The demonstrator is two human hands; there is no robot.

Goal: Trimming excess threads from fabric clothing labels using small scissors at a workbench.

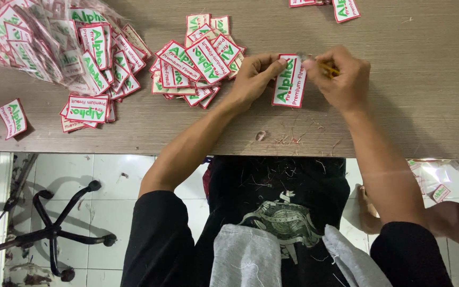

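Wooden tabletop [399, 106] carries loose thread scraps at its near edge. Left hand [253, 77] pinches an embroidered patch [289, 81] lying flat at center; right hand [341, 74], at its three o'clock, is closed on a small yellow-handled tool [328, 68]. Patch piles [197, 58] lie toward ten o'clock.

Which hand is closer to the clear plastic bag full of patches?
Left. The left hand is mid-table, right of the clear plastic bag; the right hand is farther right.
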